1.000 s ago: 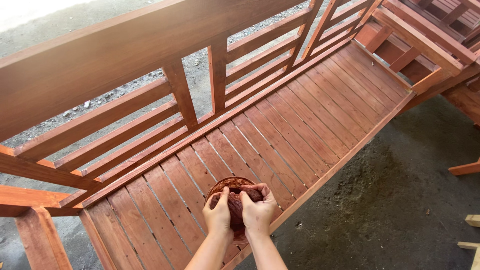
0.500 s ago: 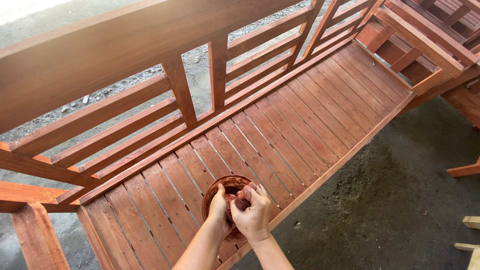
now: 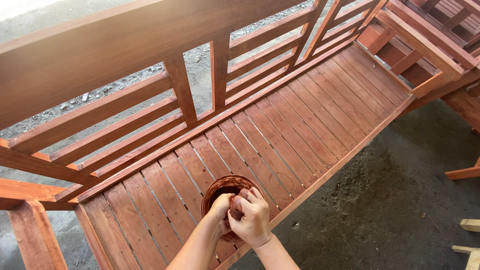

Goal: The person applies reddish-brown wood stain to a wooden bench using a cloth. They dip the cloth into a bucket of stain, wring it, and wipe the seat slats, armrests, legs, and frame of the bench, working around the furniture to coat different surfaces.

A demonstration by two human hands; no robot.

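Note:
A round bowl [image 3: 215,186] stained reddish brown sits on the slatted seat of a long wooden bench [image 3: 300,115]. Over the bowl, my right hand [image 3: 256,216] squeezes a dark, stain-soaked rag [image 3: 237,204]. My left hand [image 3: 220,207] presses against the same rag from the left, above the bowl's near rim. Both forearms come up from the bottom edge of the view. The bowl's inside is mostly hidden by my hands.
The bench's backrest rails [image 3: 125,115] rise at the left and an armrest [image 3: 30,195] stands at the lower left. Dark concrete floor [image 3: 400,200] lies to the right. More stained furniture [image 3: 440,35] stands at the top right, and pale wood offcuts [image 3: 470,225] lie at the right edge.
My two hands have stayed over the bowl and kept working the rag. The view has shifted slightly, and the bowl's rim shows more on the left.

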